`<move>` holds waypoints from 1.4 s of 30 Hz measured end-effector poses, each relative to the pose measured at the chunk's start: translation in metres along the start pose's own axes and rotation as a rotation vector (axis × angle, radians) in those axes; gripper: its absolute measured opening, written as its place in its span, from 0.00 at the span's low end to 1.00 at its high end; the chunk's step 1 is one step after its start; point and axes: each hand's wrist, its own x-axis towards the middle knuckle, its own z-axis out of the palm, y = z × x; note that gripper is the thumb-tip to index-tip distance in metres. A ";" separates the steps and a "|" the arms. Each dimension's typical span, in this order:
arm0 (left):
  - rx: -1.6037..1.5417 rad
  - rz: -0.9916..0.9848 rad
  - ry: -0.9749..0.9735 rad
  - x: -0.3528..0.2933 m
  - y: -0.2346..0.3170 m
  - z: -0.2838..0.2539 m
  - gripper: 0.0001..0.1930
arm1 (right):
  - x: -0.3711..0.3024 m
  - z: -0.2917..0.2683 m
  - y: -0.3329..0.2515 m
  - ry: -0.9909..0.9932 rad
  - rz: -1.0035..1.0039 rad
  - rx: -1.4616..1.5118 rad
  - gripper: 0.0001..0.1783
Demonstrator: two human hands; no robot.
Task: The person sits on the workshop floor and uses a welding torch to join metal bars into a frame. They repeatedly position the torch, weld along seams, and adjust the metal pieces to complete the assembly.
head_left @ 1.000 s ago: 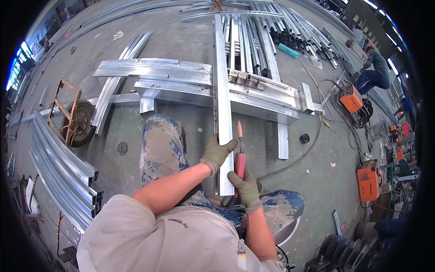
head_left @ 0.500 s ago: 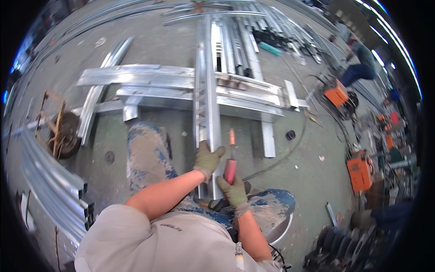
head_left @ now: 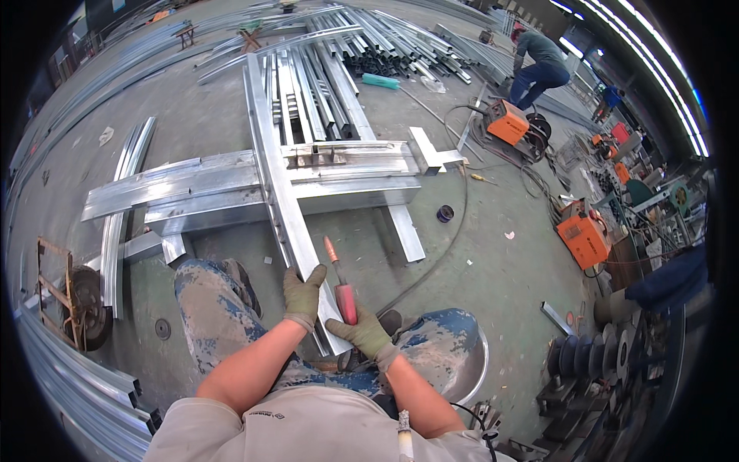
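Note:
A long galvanized steel channel [head_left: 281, 185] lies across the stacked steel beams [head_left: 208, 212], its near end between my knees. My left hand [head_left: 302, 296] is gloved and closed round the channel near that end. In my right hand [head_left: 365, 334], also gloved, is a welding torch [head_left: 346, 302] with a red handle and a copper-coloured nozzle. The nozzle points away from me, just right of the channel and apart from it. My right fingertips rest against the channel's right edge. The torch's trigger is hidden by my glove.
Orange welding machines [head_left: 508, 122] stand to the right, with a cable [head_left: 439, 266] curving over the floor towards me. A co-worker [head_left: 540, 65] bends over at the far right. More steel channels [head_left: 77, 385] lie at the near left, beside a wheeled frame [head_left: 71, 304].
The view has swung, so the channel now slants with its far end to the left and more of the right side shows. Both hands keep their holds.

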 end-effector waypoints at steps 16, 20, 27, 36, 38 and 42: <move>-0.320 -0.160 -0.127 0.006 0.002 -0.002 0.19 | -0.008 -0.018 -0.003 0.040 0.104 0.002 0.45; -0.507 -0.441 -0.258 0.014 0.011 -0.008 0.17 | -0.012 -0.013 -0.005 0.087 0.037 -0.041 0.42; -0.615 -0.496 -0.394 0.021 0.009 -0.007 0.17 | -0.025 0.002 0.000 0.385 0.100 -0.167 0.31; -0.645 -0.505 -0.445 0.025 0.008 0.014 0.21 | -0.052 0.002 0.016 0.656 -0.021 0.035 0.19; -0.668 -0.503 -0.458 0.027 0.006 0.019 0.21 | -0.060 0.007 0.009 0.688 0.017 0.018 0.17; -0.696 -0.500 -0.447 0.032 -0.001 0.033 0.20 | -0.057 0.017 0.004 0.750 -0.066 0.121 0.16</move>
